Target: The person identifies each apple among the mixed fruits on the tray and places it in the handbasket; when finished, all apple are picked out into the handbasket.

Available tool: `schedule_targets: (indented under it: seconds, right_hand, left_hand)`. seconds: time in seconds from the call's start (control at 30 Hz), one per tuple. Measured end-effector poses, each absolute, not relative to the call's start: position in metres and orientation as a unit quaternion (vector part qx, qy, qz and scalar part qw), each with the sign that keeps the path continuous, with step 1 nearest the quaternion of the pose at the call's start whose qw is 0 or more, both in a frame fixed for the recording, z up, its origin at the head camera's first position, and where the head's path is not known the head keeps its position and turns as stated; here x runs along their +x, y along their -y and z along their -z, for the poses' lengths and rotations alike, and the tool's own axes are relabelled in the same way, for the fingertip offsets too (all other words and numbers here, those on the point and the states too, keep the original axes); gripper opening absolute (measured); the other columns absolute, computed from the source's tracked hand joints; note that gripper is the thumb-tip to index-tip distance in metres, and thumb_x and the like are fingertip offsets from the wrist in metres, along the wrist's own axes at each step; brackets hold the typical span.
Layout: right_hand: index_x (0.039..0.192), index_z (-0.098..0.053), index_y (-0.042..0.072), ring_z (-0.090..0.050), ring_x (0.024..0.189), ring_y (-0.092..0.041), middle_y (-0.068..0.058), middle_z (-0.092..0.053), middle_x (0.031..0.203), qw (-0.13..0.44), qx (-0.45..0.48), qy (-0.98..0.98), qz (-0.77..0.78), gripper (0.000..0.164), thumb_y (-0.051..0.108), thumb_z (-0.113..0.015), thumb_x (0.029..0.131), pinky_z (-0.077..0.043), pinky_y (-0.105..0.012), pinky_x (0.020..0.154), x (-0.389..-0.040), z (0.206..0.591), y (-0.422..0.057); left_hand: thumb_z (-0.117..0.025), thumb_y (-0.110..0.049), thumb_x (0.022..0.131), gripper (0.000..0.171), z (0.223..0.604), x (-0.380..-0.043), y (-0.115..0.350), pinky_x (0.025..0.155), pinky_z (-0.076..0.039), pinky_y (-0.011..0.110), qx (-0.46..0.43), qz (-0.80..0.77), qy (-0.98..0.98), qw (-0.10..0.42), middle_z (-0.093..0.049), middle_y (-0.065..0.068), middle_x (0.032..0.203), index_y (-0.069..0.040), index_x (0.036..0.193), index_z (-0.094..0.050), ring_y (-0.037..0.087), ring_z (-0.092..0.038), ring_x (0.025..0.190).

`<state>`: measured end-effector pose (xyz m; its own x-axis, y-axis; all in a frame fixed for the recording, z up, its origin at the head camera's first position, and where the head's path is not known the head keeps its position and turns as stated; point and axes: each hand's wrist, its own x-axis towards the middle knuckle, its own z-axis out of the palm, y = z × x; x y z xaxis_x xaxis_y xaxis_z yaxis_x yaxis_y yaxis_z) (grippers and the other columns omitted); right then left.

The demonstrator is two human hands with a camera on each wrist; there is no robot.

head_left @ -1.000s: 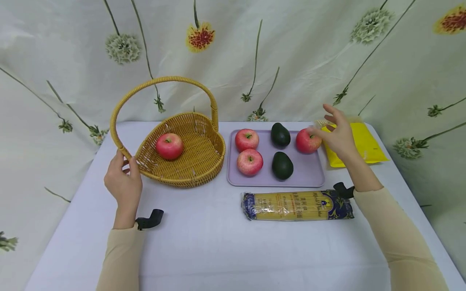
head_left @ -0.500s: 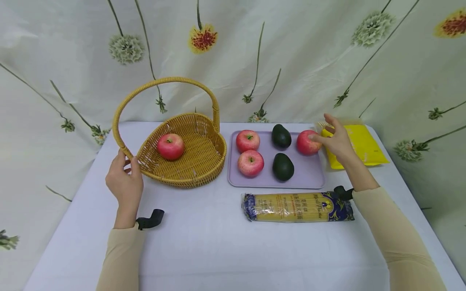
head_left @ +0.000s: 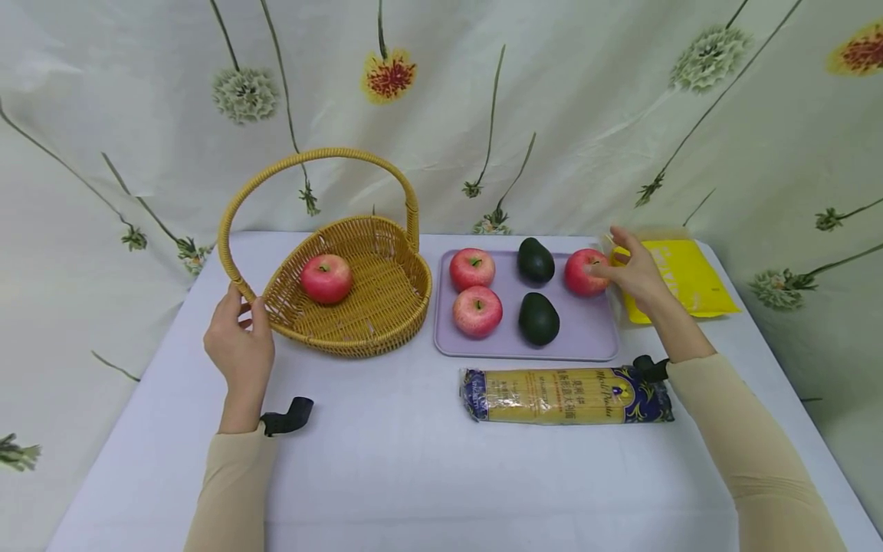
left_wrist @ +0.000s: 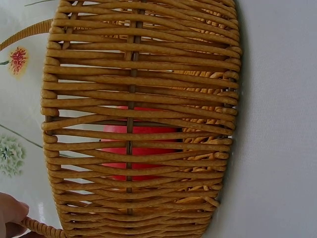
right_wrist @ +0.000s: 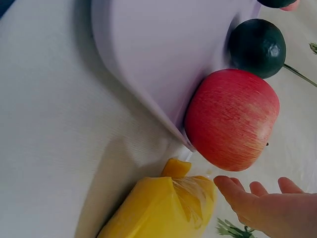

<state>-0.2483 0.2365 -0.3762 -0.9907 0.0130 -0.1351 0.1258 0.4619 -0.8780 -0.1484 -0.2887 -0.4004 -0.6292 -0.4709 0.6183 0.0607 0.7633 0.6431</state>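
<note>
My left hand (head_left: pixel 240 337) grips the wicker basket (head_left: pixel 345 337) at the lower left end of its arched handle (head_left: pixel 313 156). Inside the basket lies a red apple (head_left: pixel 326 278), showing through the weave in the left wrist view. My right hand (head_left: pixel 638 272) hovers at the right side of another red apple (head_left: pixel 585 273) in the back right corner of a lilac tray (head_left: pixel 586 333). A small gap shows between its fingers and this apple (right_wrist: pixel 233 119) in the right wrist view; those fingers are slightly bent and hold nothing.
Two more apples (head_left: pixel 477 312) and two avocados (head_left: pixel 539 319) lie on the tray. A yellow packet (head_left: pixel 690 280) is just right of it, under my right hand. In front lies a long spaghetti pack (head_left: pixel 566 395). A flowered cloth (head_left: pixel 448 115) hangs behind the table.
My right hand has come down closer to the apple at the tray's right end. My left hand keeps its hold on the basket handle. The view has shifted slightly.
</note>
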Motion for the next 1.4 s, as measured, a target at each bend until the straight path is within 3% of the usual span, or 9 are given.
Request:
schedule_targets:
  seconds: [0.27, 0.6, 0.67, 0.83, 1.0, 1.07, 1.23, 1.4]
  right_hand:
    - [0.158, -0.009, 0.019, -0.018, 0.147, -0.043, -0.017, -0.007, 0.164, 0.082, 0.041, -0.847, 0.523, 0.090, 0.018, -0.068, 0.089, -0.026, -0.059, 0.117, -0.253, 0.385, -0.240]
    - [0.158, -0.008, 0.016, -0.019, 0.146, -0.044, -0.018, -0.005, 0.164, 0.107, 0.041, -0.850, 0.513, 0.094, 0.017, -0.069, 0.088, -0.023, -0.059, 0.118, -0.254, 0.391, -0.240]
    - [0.158, -0.007, 0.015, -0.018, 0.145, -0.044, -0.019, -0.004, 0.164, 0.112, 0.042, -0.851, 0.511, 0.094, 0.016, -0.069, 0.087, -0.023, -0.059, 0.118, -0.254, 0.392, -0.240]
    - [0.158, -0.005, 0.013, -0.020, 0.144, -0.046, -0.022, -0.004, 0.163, 0.125, 0.044, -0.852, 0.507, 0.095, 0.013, -0.069, 0.088, -0.022, -0.058, 0.119, -0.257, 0.394, -0.239]
    - [0.157, -0.005, 0.008, -0.025, 0.141, -0.046, -0.025, -0.009, 0.162, 0.134, 0.043, -0.852, 0.504, 0.092, 0.008, -0.066, 0.089, -0.024, -0.055, 0.119, -0.259, 0.395, -0.238]
    - [0.157, -0.007, 0.005, -0.026, 0.139, -0.046, -0.026, -0.013, 0.161, 0.135, 0.042, -0.856, 0.497, 0.089, 0.006, -0.065, 0.089, -0.025, -0.055, 0.119, -0.259, 0.395, -0.238]
    - [0.155, -0.011, 0.002, -0.030, 0.136, -0.046, -0.028, -0.020, 0.157, 0.131, 0.044, -0.870, 0.473, 0.085, 0.007, -0.064, 0.089, -0.028, -0.055, 0.117, -0.259, 0.396, -0.237]
    - [0.155, -0.014, 0.001, -0.032, 0.133, -0.046, -0.030, -0.026, 0.154, 0.122, 0.044, -0.876, 0.464, 0.084, 0.009, -0.066, 0.089, -0.030, -0.056, 0.116, -0.259, 0.397, -0.236]
  left_hand:
    - [-0.058, -0.006, 0.093, 0.021, 0.401, -0.148, 0.289, 0.070, -0.034, -0.001, 0.122, 0.318, 0.844, 0.414, -0.069, 0.023, 0.106, 0.006, 0.109, -0.064, 0.036, -0.069, 0.094]
    - [-0.057, -0.008, 0.094, 0.023, 0.402, -0.149, 0.290, 0.072, -0.029, -0.006, 0.120, 0.317, 0.846, 0.411, -0.069, 0.023, 0.109, 0.007, 0.111, -0.064, 0.036, -0.069, 0.095]
    - [-0.057, -0.008, 0.095, 0.024, 0.403, -0.149, 0.290, 0.075, -0.043, 0.003, 0.122, 0.316, 0.847, 0.409, -0.069, 0.023, 0.110, 0.007, 0.112, -0.064, 0.036, -0.069, 0.095]
    - [-0.057, -0.010, 0.095, 0.025, 0.403, -0.149, 0.290, 0.073, -0.054, 0.037, 0.133, 0.307, 0.852, 0.402, -0.069, 0.022, 0.111, 0.005, 0.114, -0.064, 0.036, -0.070, 0.095]
    - [-0.057, -0.011, 0.095, 0.028, 0.403, -0.149, 0.290, 0.071, -0.048, 0.027, 0.139, 0.302, 0.854, 0.401, -0.069, 0.021, 0.114, 0.004, 0.118, -0.063, 0.035, -0.070, 0.097]
    - [-0.057, -0.010, 0.095, 0.029, 0.403, -0.149, 0.290, 0.072, -0.051, 0.031, 0.139, 0.305, 0.852, 0.402, -0.068, 0.022, 0.115, 0.004, 0.120, -0.063, 0.036, -0.069, 0.098]
    - [-0.057, -0.010, 0.095, 0.031, 0.402, -0.148, 0.289, 0.074, -0.056, 0.053, 0.131, 0.313, 0.848, 0.408, -0.068, 0.023, 0.115, 0.004, 0.123, -0.062, 0.039, -0.069, 0.097]
    - [-0.057, -0.010, 0.095, 0.032, 0.401, -0.149, 0.289, 0.075, -0.056, 0.054, 0.127, 0.317, 0.845, 0.411, -0.068, 0.023, 0.115, 0.004, 0.124, -0.062, 0.039, -0.069, 0.096]
